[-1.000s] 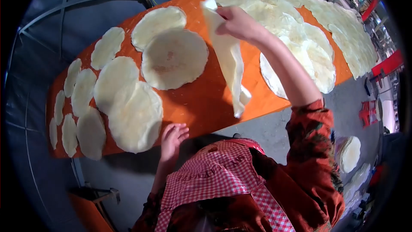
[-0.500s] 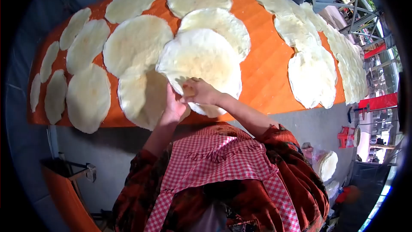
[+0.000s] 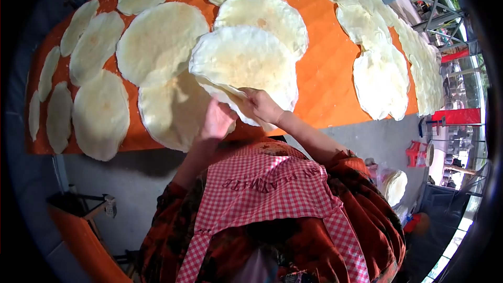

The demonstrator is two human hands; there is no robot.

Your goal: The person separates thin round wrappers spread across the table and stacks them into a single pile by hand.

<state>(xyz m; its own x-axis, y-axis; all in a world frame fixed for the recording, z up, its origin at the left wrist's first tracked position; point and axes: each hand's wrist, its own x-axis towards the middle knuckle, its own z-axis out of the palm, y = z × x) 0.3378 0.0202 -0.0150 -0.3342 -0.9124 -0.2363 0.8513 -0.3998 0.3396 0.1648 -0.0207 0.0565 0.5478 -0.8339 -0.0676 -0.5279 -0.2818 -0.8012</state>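
Observation:
A round, pale flatbread (image 3: 246, 60) lies near the front edge of the orange table (image 3: 330, 89), its near edge lifted and folded. My right hand (image 3: 261, 106) pinches that raised edge. Just left of it, my left hand (image 3: 217, 119) is at the underside of the same flatbread, its fingertips partly hidden by the fold. Another flatbread (image 3: 267, 15) lies partly under its far side. To the left, a shaded flatbread (image 3: 175, 110) rests at the table edge, close to my left hand.
Several flatbreads (image 3: 102, 115) cover the table's left part. Overlapping ones (image 3: 380, 84) lie at the right. A red stool (image 3: 416, 153) and a round pale stack (image 3: 394, 187) are on the floor at right. Metal bars (image 3: 435, 10) stand at the upper right.
The flatbread carried by my right hand was laid down beside my left hand. Since then its near edge has been lifted and folded by both hands. The view has shifted.

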